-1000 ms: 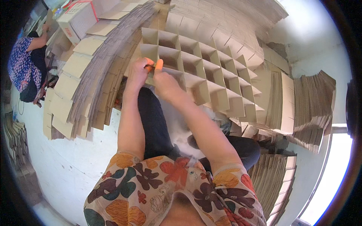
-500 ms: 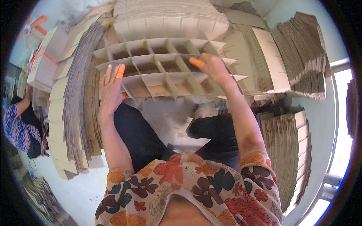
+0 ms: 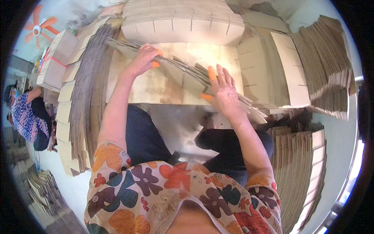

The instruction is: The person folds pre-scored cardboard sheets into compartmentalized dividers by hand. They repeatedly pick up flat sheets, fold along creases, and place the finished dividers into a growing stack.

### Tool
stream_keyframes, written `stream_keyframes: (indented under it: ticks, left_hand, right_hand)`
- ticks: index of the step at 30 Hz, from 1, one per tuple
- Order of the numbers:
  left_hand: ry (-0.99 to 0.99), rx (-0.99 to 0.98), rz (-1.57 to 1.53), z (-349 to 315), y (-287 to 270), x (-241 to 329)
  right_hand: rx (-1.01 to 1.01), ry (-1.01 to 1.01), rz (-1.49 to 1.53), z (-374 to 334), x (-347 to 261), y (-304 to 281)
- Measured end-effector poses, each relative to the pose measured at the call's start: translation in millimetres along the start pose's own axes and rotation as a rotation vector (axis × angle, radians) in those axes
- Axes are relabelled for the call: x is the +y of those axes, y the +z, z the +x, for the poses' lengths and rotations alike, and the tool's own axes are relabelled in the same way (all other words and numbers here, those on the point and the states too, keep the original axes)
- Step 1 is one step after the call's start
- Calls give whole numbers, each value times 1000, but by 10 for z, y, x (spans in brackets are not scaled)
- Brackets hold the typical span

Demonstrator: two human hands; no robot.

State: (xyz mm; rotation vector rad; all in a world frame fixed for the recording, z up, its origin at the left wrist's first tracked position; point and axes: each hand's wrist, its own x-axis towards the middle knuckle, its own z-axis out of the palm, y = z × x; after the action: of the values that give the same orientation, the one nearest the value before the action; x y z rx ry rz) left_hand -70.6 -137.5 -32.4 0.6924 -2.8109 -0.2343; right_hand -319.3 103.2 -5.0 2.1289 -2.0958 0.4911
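Observation:
A cardboard divider, folded nearly flat, slants over the wooden board from far left to near right. My left hand is closed on its far-left part, with the thumb on the near side and the forefinger on the far side. My right hand lies across the nearer right part, the divider passing between its thumb and its straighter fingers. Orange finger covers show on the thumb and forefinger of both hands. The strips of the divider lie close together, with ends fanning out beyond my right hand.
The pale wooden board is in front of my knees. Behind it stands a wide stack of slotted cardboard strips. More stacks rise at the left and right. A person and an orange fan are at far left.
The divider, spread as an open grid of cells before, is now collapsed into a slanting bundle. My left hand moved right and away from me; my right hand came nearer.

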Motion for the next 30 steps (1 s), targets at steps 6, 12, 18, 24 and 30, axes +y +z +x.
stream_keyframes:
  ticks: [6, 12, 18, 24, 30]
  left_hand:
    - [-7, 95, -40, -54, 74, 302]
    - [-50, -77, -34, 54, -311, 501]
    - [128, 261, 477, -1098, -1650, 1420]
    - [-522, 255, 1009, -2123, -1885, 523]
    - [-804, 17, 657, -2874, -1667, -471]
  right_hand:
    - [-196, 47, 5, -63, 58, 32]
    - [-93, -9, -23, 16, 222, -71]
    - [439, -223, -232, -303, -332, -1243]
    - [377, -171, -139, -557, -87, -1075]
    - [185, -50, -69, -975, 398, -599]
